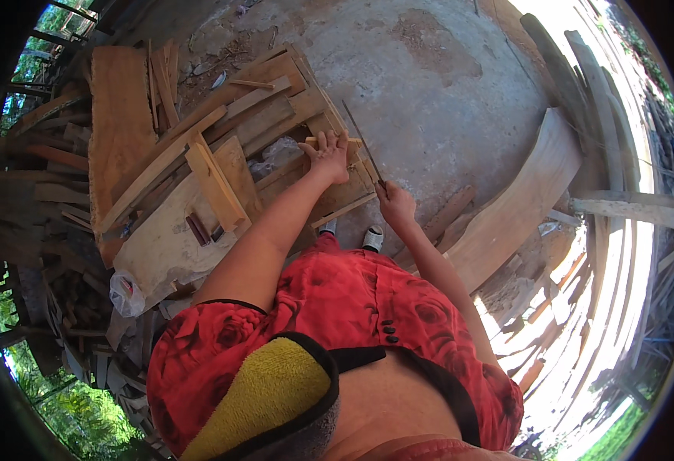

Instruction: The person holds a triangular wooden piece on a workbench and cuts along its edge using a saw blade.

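Observation:
My left hand [326, 157], fingers spread, presses on a small light wooden strip [352, 144] at the edge of a makeshift work surface of boards [298, 107]. My right hand [395, 201] is closed on the lower end of a long, thin dark tool [360, 138], like a rod or narrow blade, which lies along the right edge of the boards; I cannot make out exactly what it is. A crumpled clear plastic bag [275, 154] sits among the boards left of my left hand. A short L-shaped wooden piece [218, 184] lies farther left.
Loose planks [122, 115] and scrap wood pile up on the left, with another plastic bag [128, 293]. A wide board [517, 200] and long timbers [598, 115] line the right. My shoes [373, 238] stand on the concrete floor [460, 100] below.

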Available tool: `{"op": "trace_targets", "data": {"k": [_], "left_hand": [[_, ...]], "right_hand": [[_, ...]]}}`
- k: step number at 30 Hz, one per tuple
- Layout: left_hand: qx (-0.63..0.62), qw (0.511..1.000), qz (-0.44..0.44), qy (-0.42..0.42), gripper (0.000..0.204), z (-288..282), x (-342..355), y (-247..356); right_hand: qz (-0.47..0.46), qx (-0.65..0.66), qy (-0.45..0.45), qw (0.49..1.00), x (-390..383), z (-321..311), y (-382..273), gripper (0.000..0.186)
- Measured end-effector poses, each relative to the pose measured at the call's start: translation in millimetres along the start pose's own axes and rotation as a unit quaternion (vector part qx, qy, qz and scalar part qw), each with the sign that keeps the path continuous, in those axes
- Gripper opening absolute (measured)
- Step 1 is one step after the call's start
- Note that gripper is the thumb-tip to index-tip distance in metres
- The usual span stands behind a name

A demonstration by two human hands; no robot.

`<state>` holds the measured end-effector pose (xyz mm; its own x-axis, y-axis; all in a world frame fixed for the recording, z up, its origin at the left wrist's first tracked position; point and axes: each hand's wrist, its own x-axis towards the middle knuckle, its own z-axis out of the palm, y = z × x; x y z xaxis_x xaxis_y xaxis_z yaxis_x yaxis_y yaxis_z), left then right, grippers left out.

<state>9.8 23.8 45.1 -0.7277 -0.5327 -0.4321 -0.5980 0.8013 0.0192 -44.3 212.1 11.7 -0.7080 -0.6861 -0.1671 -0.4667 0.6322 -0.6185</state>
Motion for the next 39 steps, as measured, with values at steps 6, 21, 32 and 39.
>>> {"op": "trace_targets", "data": {"k": [6, 21, 32, 39], "left_hand": [[-0.005, 1.0, -0.017, -0.006, 0.093, -5.0, 2.4, 4.4], [0.022, 0.999, -0.018, 0.02, 0.093, 1.8, 3.9, 4.7], [0.012, 1.0, -0.015, 0.008, 0.094, -1.3, 2.7, 3.3], [0.014, 1.0, -0.004, 0.0, 0.097, -3.1, 2.7, 5.9]], "right_hand": [[0.008, -0.005, -0.015, 1.0, 2.0, 9.6, 5.2, 0.04], [0.016, -0.036, -0.022, 0.999, 2.8, 14.0, 6.5, 0.039], [0.024, -0.043, -0.011, 0.999, -1.0, 25.7, 7.8, 0.037], [0.03, -0.026, 0.0, 0.999, 39.0, 38.3, -9.9, 0.036]]}}
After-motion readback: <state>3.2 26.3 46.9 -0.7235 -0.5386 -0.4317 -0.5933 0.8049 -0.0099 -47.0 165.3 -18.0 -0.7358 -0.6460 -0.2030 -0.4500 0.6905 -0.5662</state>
